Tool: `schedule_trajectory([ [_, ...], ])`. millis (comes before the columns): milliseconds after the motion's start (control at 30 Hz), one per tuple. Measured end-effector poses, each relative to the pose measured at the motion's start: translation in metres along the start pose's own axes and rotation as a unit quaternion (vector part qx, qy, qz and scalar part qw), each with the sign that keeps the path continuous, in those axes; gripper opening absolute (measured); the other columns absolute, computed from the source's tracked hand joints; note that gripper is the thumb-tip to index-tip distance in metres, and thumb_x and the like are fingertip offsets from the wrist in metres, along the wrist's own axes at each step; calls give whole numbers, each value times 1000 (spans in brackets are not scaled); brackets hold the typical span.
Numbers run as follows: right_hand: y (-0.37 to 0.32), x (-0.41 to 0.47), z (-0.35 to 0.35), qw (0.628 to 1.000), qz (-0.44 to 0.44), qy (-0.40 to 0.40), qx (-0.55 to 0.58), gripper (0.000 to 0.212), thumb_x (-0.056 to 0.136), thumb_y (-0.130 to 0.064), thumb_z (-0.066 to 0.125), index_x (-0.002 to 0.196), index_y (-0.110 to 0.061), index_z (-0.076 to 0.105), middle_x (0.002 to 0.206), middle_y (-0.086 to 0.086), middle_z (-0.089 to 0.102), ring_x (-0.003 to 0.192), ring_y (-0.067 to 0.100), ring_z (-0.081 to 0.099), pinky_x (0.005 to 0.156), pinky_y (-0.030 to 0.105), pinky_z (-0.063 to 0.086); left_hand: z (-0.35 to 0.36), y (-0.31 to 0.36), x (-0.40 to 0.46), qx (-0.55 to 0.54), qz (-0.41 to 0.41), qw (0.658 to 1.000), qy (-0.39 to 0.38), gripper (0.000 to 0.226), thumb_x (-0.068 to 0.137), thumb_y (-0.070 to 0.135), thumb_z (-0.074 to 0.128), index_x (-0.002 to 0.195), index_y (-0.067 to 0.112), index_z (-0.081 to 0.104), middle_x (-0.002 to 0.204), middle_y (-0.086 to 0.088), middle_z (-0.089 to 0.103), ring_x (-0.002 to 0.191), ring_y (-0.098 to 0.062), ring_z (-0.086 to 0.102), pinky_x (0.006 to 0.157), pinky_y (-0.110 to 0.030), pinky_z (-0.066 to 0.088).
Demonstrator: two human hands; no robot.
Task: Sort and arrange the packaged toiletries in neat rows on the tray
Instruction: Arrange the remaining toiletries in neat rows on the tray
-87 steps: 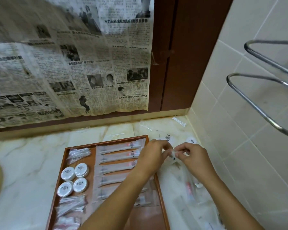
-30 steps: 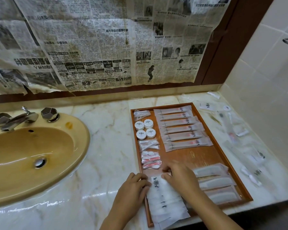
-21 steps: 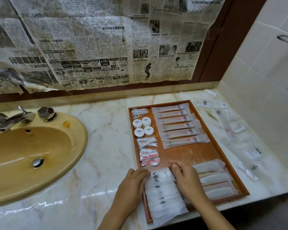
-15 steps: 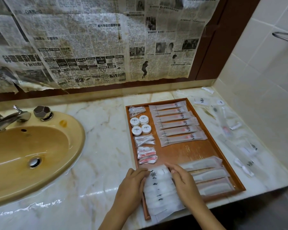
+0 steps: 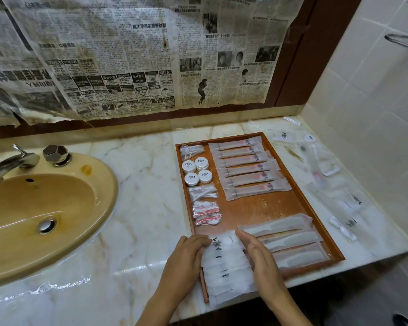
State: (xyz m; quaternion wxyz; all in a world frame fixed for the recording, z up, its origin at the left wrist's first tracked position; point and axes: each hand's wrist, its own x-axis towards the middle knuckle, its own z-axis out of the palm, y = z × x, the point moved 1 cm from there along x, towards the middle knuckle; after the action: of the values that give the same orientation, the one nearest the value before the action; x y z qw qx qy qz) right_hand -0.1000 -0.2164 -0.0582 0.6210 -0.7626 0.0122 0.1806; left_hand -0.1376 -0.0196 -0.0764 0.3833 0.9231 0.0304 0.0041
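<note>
A stack of overlapping white sachets point(image 5: 224, 262) lies at the near left corner of the wooden tray point(image 5: 257, 205), its near end overhanging the tray edge. The left hand point(image 5: 186, 257) presses the stack's left edge with lightly bent fingers; the right hand point(image 5: 259, 257) presses its right edge with straight fingers. Neither hand grips anything. Just right of the right fingers lie packaged combs point(image 5: 290, 241). Beyond the fingertips lie cotton bud packets point(image 5: 206, 212), round tins point(image 5: 197, 170) and long tube packets point(image 5: 250, 170). Loose packets point(image 5: 349, 201) lie on the marble counter point(image 5: 146, 189) right of the tray.
</note>
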Motion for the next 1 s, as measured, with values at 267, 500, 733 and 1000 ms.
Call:
schedule_trajectory([
  [267,-20,17,-10,999,-30,22,-36,44,92,-37,33,124,-31,61,126,-19,61,116,-11,52,94,9,40,-4,2,2,-6,-7,1000,6,32,101,17,43,116,39,61,117,37,52,109,7,46,86,-11,40],
  [500,-49,34,-31,996,-64,58,-30,28,102,-20,44,116,-34,64,111,-21,68,108,-4,61,98,28,49,-22,21,30,-13,5,999,46,24,101,23,46,112,36,63,114,29,52,113,5,47,90,-8,39],
  [733,-83,67,-74,990,-102,99,1,27,101,-17,46,116,-29,66,108,-15,70,105,1,64,95,30,51,-29,68,90,-43,56,996,46,24,101,25,47,112,37,64,115,23,55,111,2,51,91,-15,41],
  [1000,-98,126,-150,982,-110,153,22,26,99,-12,50,115,-24,67,105,-9,72,102,1,65,94,28,51,-9,128,182,-44,79,995,47,21,100,26,50,110,35,66,110,23,56,102,5,52,82,-7,39],
])
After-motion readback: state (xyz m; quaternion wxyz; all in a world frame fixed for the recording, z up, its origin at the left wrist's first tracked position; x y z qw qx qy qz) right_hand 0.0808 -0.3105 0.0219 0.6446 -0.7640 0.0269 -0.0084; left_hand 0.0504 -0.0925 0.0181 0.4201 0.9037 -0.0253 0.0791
